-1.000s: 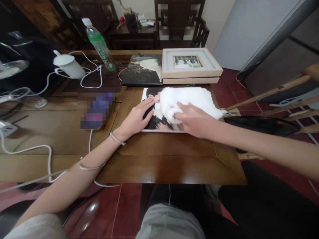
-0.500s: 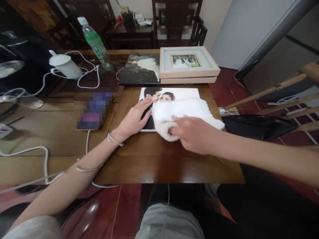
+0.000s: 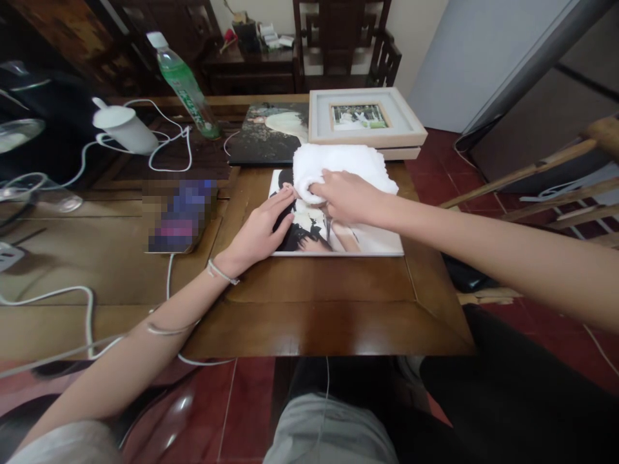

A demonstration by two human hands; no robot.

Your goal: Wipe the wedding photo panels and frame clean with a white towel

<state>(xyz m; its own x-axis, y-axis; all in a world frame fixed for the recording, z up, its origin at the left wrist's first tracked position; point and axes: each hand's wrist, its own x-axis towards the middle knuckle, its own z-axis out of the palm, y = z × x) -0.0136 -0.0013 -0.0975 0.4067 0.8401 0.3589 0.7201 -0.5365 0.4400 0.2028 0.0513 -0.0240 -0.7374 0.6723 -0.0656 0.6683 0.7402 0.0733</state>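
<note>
Pinching cloth (image 3: 343, 166) with right hand (image 3: 352, 197), over photo's (image 3: 372, 241) far side | touching photo's left edge with left hand (image 3: 257, 231), fingers together, thumb spread

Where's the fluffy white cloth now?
In the head view, right of centre, the white cloth, held by the right hand, partly covers the photo, near the framed picture.

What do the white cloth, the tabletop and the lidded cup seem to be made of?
White cloth: soft, matt fabric, perhaps terry or fleece, judging by its fuzzy edges.
Tabletop: brown wood, apparently varnished, since it shows glossy reflections.
Lidded cup: probably glazed ceramic, smooth and white, though plastic is possible.
</note>
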